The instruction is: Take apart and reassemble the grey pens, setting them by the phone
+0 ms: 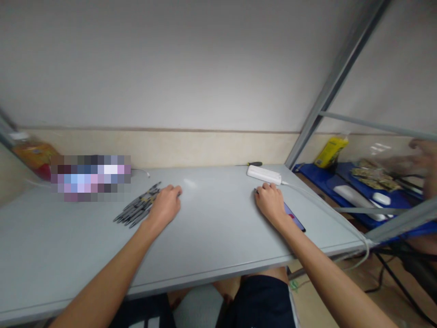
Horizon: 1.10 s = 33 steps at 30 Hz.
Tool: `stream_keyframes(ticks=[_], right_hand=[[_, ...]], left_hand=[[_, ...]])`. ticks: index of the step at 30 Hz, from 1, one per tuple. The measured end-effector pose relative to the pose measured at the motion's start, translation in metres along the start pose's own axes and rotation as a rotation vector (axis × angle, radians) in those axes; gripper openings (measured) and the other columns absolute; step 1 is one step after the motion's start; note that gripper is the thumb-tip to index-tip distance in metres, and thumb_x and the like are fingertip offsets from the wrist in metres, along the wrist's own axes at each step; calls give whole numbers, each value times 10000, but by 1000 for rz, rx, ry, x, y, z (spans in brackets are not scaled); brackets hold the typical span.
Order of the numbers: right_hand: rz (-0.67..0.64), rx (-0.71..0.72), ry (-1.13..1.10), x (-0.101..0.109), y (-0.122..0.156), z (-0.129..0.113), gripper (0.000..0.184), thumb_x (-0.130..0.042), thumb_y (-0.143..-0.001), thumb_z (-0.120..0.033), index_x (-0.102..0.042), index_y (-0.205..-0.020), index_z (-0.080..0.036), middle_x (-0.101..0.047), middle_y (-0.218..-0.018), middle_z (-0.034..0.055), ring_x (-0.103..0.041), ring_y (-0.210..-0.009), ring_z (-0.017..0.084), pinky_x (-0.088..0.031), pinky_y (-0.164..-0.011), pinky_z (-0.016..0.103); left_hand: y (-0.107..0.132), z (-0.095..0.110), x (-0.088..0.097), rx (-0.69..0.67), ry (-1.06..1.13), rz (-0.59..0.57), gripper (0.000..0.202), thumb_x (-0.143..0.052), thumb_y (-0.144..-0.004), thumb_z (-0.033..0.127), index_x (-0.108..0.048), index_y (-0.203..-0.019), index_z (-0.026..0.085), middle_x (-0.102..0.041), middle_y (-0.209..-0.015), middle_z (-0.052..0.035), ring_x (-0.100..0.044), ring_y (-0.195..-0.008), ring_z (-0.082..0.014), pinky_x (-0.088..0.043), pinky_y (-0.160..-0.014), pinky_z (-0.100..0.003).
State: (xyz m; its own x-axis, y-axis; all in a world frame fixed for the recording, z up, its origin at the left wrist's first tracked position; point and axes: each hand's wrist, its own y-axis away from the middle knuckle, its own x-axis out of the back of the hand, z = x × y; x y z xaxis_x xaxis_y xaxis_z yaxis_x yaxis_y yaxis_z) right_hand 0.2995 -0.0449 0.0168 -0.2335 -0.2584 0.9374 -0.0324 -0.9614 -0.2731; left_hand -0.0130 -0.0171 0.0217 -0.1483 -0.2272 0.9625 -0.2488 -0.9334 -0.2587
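Several dark, slim pens (134,209) lie side by side in a slanting bunch on the grey desk (211,228). My left hand (166,203) rests at the right end of the bunch, covering part of it. Its fingers are curled closed, and a small dark spot shows at the fingertips. Farther right, my right hand (270,200) is closed too, with a tiny dark tip poking out at its left side. What either hand holds is too small to name. A phone (295,217) with a lit screen lies partly under my right wrist.
Behind my right hand are a white power strip (264,174), its cable trailing right, and a screwdriver (254,164). A blurred-out object (90,177) and an orange bottle (36,152) stand left. Past the metal frame (310,120), a blue table (327,182) holds bags; another person's hand (425,152) shows.
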Motion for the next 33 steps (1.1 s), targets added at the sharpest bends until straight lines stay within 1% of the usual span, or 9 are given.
stream_keyframes(ticks=[3,6,12,18,21,25,28,33], right_hand=[[38,-4,-10,-1,2,-2,278,-411,-878,-249,-653,-920,-118,-593,-938,151,-479,-946,277,-345,-696,339],[58,0,-9,-2,4,-5,291,-386,-888,-240,-651,-911,-123,-591,-933,147,-483,-928,272,-337,-691,338],[20,25,5,-2,4,-4,261,-405,-869,-176,-658,-905,-121,-597,-936,153,-477,-917,271,-318,-685,337],[55,86,-5,-4,4,3,272,-402,-888,-206,-665,-874,-137,-614,-913,133,-454,-927,270,-284,-685,342],[58,99,0,-3,3,4,261,-414,-887,-210,-665,-887,-141,-618,-917,128,-450,-926,268,-269,-685,343],[44,101,5,0,2,4,233,-442,-872,-198,-668,-887,-143,-618,-920,126,-446,-928,268,-260,-681,343],[34,120,4,1,2,4,228,-443,-866,-176,-669,-861,-147,-617,-914,122,-448,-918,262,-259,-684,344],[47,113,-22,2,3,0,233,-440,-869,-195,-669,-876,-151,-616,-920,114,-450,-922,263,-267,-691,345]], left_hand=[[0,0,-1,0,2,7,266,-407,-776,100,-624,-923,143,-619,-872,-103,-596,-813,-215,-433,-758,-304],[0,0,-1,-3,1,14,259,-415,-774,105,-623,-923,143,-617,-866,-101,-596,-802,-216,-435,-750,-307],[0,0,-1,-19,10,13,255,-417,-773,99,-622,-919,143,-617,-841,-97,-593,-795,-215,-434,-750,-310],[0,0,-1,-15,30,16,253,-423,-774,102,-621,-924,147,-620,-854,-91,-588,-803,-205,-426,-753,-300],[0,0,-2,-24,44,11,260,-418,-771,99,-623,-926,145,-621,-852,-94,-586,-809,-210,-422,-763,-302],[0,0,-3,-49,61,13,262,-417,-770,108,-622,-928,153,-620,-843,-93,-583,-810,-215,-418,-766,-308],[0,0,-3,-42,65,10,255,-421,-770,118,-620,-923,163,-621,-852,-90,-583,-811,-217,-420,-757,-310],[-1,0,-5,-41,101,20,247,-431,-761,116,-615,-917,167,-624,-849,-81,-587,-805,-214,-428,-754,-311]])
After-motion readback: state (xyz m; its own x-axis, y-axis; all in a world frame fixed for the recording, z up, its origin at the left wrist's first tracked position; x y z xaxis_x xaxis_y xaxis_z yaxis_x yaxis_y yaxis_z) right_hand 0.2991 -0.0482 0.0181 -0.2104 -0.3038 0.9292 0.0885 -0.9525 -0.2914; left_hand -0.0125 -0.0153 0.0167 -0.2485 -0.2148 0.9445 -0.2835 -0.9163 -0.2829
